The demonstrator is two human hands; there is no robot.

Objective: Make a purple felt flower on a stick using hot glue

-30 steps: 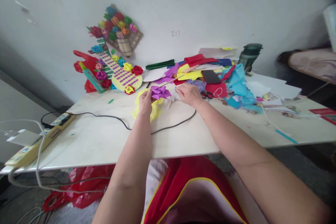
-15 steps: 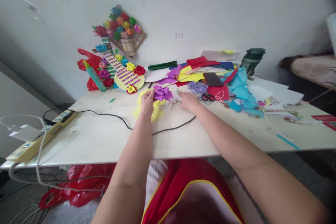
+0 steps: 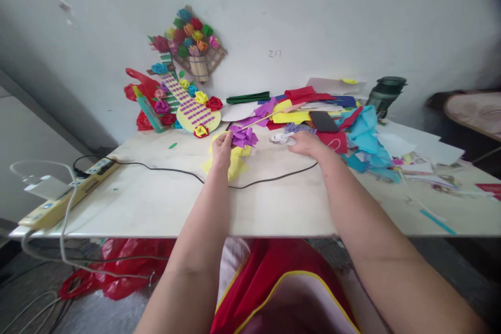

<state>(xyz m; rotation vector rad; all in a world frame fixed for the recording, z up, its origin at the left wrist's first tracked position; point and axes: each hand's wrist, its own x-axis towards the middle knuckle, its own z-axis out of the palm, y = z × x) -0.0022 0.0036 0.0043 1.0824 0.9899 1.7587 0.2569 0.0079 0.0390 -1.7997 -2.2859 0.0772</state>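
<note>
My left hand pinches a purple paper flower on a thin wooden stick, just above a crumpled yellow paper on the white table. My right hand lies further right, its fingers closed round a small white object, probably a glue gun, with a black cord trailing from it across the table.
A heap of coloured paper, a dark phone and a green bottle lie behind my right hand. A paper guitar with flowers leans on the wall. A power strip sits at the left edge. Red bags lie under the table.
My right hand has slid to the right, away from the flower, taking the small white object with it. The left hand keeps holding the purple flower. The view shifted slightly.
</note>
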